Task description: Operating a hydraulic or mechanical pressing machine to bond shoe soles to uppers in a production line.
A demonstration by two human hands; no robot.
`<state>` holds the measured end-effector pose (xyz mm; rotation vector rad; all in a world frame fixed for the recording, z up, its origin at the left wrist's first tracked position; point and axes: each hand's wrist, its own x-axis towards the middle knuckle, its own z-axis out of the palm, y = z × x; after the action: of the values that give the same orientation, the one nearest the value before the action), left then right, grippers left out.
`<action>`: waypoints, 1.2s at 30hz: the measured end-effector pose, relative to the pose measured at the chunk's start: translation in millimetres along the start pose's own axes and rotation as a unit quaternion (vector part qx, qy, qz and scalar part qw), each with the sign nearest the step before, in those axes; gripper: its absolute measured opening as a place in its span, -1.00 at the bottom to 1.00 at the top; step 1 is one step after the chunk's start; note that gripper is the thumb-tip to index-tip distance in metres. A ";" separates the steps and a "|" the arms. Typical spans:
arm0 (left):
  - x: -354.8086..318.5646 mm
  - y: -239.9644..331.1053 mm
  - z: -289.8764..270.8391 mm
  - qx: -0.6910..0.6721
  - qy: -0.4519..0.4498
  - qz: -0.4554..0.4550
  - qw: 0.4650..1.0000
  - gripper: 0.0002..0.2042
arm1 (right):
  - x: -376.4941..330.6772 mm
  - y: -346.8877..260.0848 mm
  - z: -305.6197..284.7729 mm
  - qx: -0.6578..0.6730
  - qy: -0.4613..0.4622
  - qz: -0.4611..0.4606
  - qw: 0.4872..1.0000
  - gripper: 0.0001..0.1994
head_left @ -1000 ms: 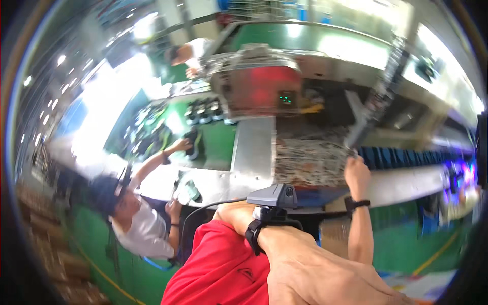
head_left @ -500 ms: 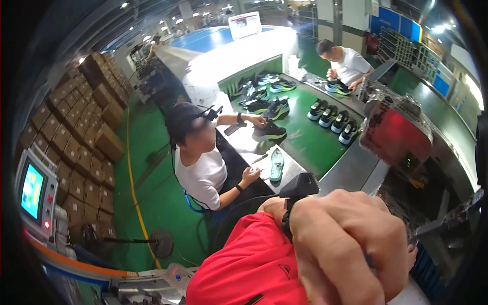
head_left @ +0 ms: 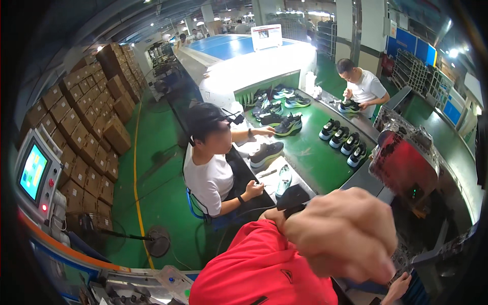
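Observation:
My left hand (head_left: 340, 236) is raised very close to the camera and fills the lower middle. Its fingers are curled shut with nothing visible in them. A black wristwatch (head_left: 292, 199) sits on that wrist above my red sleeve (head_left: 259, 269). Only part of my right hand (head_left: 399, 287) shows at the bottom edge, just below the end of a dark bar (head_left: 432, 256); its grip is unclear. A seated person in a white shirt (head_left: 211, 178) works beside me at a green conveyor table (head_left: 312, 157) with a grey shoe (head_left: 267, 154) in front of them.
Several dark shoes (head_left: 340, 137) stand in rows on the green table. Another person (head_left: 361, 89) handles a shoe at its far side. A red machine (head_left: 404, 165) stands to the right. Stacked cardboard boxes (head_left: 86, 127) line the left, by a control screen (head_left: 33, 170).
The view has swung left, away from the red machine and toward the seated person and the boxes. My left hand stays raised close to the camera.

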<state>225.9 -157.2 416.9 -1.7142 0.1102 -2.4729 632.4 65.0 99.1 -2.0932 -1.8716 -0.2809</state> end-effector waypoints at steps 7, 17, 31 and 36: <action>-17.3 -59.7 21.9 -0.452 -0.234 -0.193 0.839 -0.34 | -16.4 -28.4 -43.2 0.194 -0.022 0.064 0.979 -0.56; -49.3 22.2 121.6 -0.739 0.262 -0.511 0.352 -0.09 | -14.6 -44.9 -60.4 0.128 -0.022 0.149 0.980 -0.62; -82.9 -34.0 157.4 -0.822 -0.046 -0.379 0.422 0.00 | -23.3 -47.4 -68.3 0.157 -0.023 0.176 0.972 -0.60; -90.1 -25.6 178.2 -0.831 -0.069 -0.341 0.433 0.03 | -26.7 -45.2 -73.9 0.159 -0.020 0.171 0.972 -0.60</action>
<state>422.2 -115.9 399.5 -2.5352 3.4207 -2.1111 589.2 17.6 163.2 -2.1517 -1.4243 0.1362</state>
